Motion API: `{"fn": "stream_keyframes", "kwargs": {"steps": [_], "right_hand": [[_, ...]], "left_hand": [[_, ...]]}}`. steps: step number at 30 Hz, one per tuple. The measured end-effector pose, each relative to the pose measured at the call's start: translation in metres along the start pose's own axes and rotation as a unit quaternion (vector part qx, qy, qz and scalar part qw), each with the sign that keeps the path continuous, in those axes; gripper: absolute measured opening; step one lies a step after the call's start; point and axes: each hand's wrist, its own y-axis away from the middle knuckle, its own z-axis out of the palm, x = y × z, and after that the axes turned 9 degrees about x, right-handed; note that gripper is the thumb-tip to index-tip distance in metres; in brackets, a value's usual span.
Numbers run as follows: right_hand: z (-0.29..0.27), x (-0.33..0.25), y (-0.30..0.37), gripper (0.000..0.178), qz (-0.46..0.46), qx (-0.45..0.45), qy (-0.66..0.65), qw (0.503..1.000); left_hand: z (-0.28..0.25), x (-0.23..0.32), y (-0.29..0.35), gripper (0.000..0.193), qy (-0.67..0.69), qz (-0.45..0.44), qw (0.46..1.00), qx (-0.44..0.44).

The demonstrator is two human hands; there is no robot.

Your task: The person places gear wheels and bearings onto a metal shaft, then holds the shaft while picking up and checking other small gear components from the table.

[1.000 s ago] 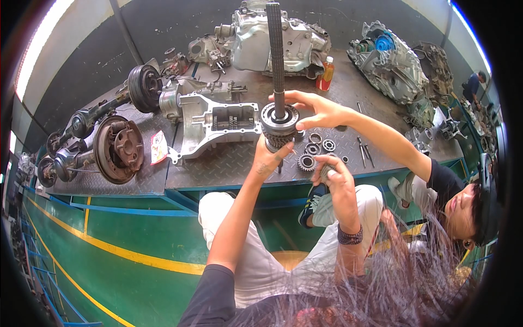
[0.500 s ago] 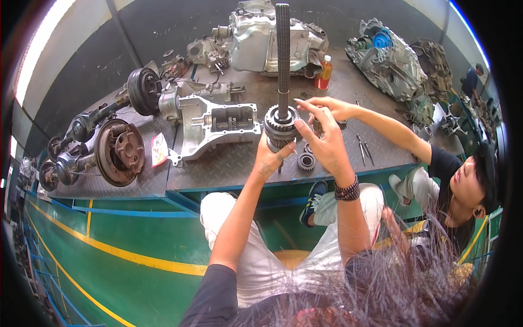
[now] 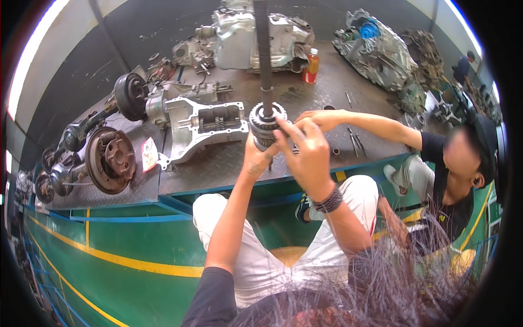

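A gear shaft (image 3: pixel 265 71) stands upright in front of me, its long dark splined end pointing up. My left hand (image 3: pixel 258 155) is wrapped round the gear cluster (image 3: pixel 266 126) at its lower part. From the right, my right hand (image 3: pixel 309 155) reaches to the cluster's rim. Its index finger and thumb are stretched out apart and appear to touch the side of the gears. Just behind it, a co-worker's hand (image 3: pixel 321 119) reaches in over the bench, partly hidden by my fingers.
The metal bench (image 3: pixel 218 173) bears an opened gearbox housing (image 3: pixel 182 133), brake drums on axles (image 3: pixel 110 159), a large transmission case (image 3: pixel 234 41) and another casing (image 3: pixel 376 54). A bottle (image 3: pixel 311 66) and thin tools (image 3: pixel 356 140) lie or stand there. A co-worker (image 3: pixel 463 180) crouches at right.
The view has shifted, so the bench things sit further left and the shaft's top leaves the picture. My right hand's fingers have come in against the gear cluster. The left hand keeps its hold.
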Motion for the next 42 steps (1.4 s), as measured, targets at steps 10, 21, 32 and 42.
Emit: {"fn": "stream_keyframes", "kwargs": {"steps": [10, 21, 32, 42], "right_hand": [[0.018, -0.039, 0.022, 0.048, 0.053, 0.000, -0.008, 0.999], [0.033, -0.067, -0.003, 0.052, 0.134, -0.170, 0.097, 0.971], [-0.007, -0.001, -0.015, 0.044, 0.162, -0.242, -0.159, 0.943], [-0.061, 0.129, 0.037, 0.040, 0.327, -0.027, -0.242, 0.913]], "left_hand": [[-0.003, -0.005, 0.005, 0.053, -0.005, -0.001, 1.000, 0.010], [-0.020, -0.005, 0.002, 0.051, -0.019, 0.022, 1.000, 0.006], [-0.036, -0.023, -0.003, 0.049, -0.022, 0.027, 0.999, -0.017], [-0.005, -0.003, 0.001, 0.057, -0.050, 0.038, 0.998, 0.013]]}}
